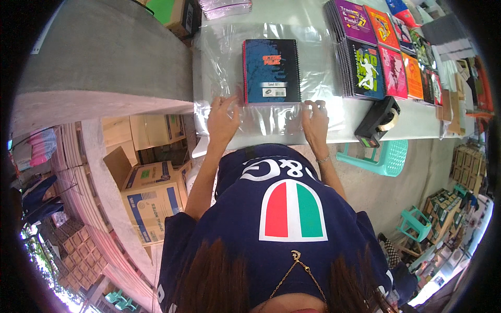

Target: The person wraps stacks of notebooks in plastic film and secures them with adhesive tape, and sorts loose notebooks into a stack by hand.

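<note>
On a clear plastic sheet [224,57] lies a stack of spiral-bound notebooks [271,70], the top one dark blue and black with a barcode label; a pink edge shows along its left side. My left hand [224,122] touches the sheet beside the stack's near left corner, fingers apart and slightly bent. Beyond the near right corner, my right hand [315,122] also rests on the sheet, its fingers a little curled but apart. Neither hand grips the notebooks. Whether the fingertips catch a fold of the sheet is hard to see.
Stacks of colourful spiral notebooks [365,68] cover the table's right side. A black tape dispenser [377,121] stands near the front edge. Below are a green plastic stool [391,158] on the right and cardboard boxes [151,201] on the left. A grey concrete ledge [104,52] borders the table's left.
</note>
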`<state>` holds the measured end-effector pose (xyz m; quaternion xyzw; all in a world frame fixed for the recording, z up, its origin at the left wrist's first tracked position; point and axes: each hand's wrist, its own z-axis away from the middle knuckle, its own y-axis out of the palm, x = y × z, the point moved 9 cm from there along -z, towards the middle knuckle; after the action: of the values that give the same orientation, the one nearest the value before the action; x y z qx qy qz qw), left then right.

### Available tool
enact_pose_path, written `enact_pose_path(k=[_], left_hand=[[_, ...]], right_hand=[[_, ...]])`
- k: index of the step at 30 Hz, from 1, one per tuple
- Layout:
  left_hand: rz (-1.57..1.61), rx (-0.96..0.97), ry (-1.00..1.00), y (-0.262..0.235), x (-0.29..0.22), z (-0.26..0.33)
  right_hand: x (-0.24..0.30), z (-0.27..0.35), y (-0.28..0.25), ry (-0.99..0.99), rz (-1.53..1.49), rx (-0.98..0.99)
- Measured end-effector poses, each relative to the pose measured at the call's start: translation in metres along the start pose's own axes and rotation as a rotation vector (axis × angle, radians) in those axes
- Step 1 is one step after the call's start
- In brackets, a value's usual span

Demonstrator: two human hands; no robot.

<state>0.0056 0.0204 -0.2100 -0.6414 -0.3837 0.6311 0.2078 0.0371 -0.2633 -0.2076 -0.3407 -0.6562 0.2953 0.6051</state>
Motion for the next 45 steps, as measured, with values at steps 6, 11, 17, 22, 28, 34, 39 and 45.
enact_pose_path(k=[6, 11, 17, 22, 28, 34, 39, 45], left_hand=[[-0.083, 0.026, 0.023, 0.026, -0.006, -0.005], [-0.155, 0.01, 0.036, 0.032, -0.006, -0.005], [-0.179, 0.005, -0.02, 0.041, 0.001, -0.005], [-0.166, -0.017, -0.013, 0.04, -0.003, -0.006], [-0.144, -0.08, 0.036, 0.034, -0.002, -0.007], [-0.055, -0.033, 0.0, 0.031, 0.007, -0.008], [0.355, -0.107, -0.259, -0.012, 0.049, 0.007], [1.069, 0.026, -0.687, -0.015, 0.121, 0.03]], right_hand=[[-0.014, -0.007, 0.031, -0.041, -0.054, -0.012], [-0.018, -0.004, 0.039, -0.041, -0.03, -0.039], [-0.021, -0.002, 0.038, -0.067, -0.082, -0.058], [-0.024, -0.001, 0.038, -0.047, -0.164, -0.052], [-0.027, -0.002, 0.04, -0.039, -0.197, -0.005], [-0.024, -0.005, 0.035, -0.134, -0.149, 0.008], [-0.056, -0.002, -0.008, 0.106, -0.387, -0.078], [-0.141, 0.013, -0.005, 0.517, -1.11, -0.09]])
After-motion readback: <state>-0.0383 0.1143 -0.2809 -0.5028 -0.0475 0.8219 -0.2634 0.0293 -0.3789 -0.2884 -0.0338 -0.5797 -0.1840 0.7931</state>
